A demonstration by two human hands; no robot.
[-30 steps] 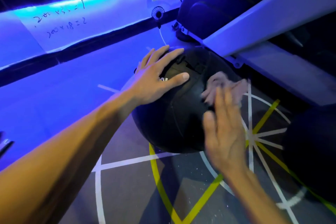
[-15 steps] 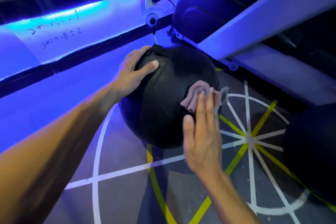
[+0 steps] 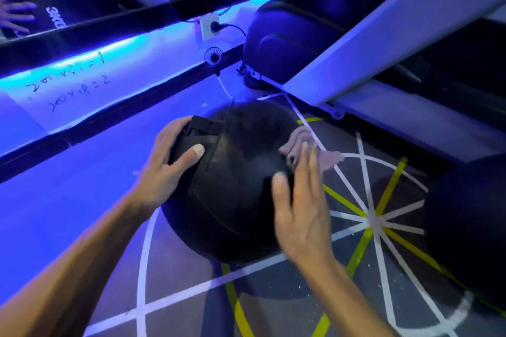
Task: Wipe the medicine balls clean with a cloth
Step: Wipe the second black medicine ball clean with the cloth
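A big black medicine ball (image 3: 235, 189) rests on the marked floor in the middle of the head view. My left hand (image 3: 167, 169) holds its left side, the fingers curled round the ball near a black strap and the thumb pressed on the surface. A crumpled pinkish cloth (image 3: 304, 145) lies on the ball's upper right side. My right hand (image 3: 301, 205) presses the cloth against the ball with straight fingers. A second black ball (image 3: 471, 227) sits at the right edge, partly out of frame.
A white angled machine frame (image 3: 383, 35) and its dark padded seat (image 3: 287, 35) stand behind the ball. A wall socket (image 3: 209, 26) with a plugged cable and a small fan (image 3: 213, 56) sit on the blue-lit wall base. White and yellow lines (image 3: 372, 216) cross the grey floor.
My right hand slid the cloth back and forth across the ball's right side. My left hand shifted from the top to the left side and curled round it. The ball turned slightly.
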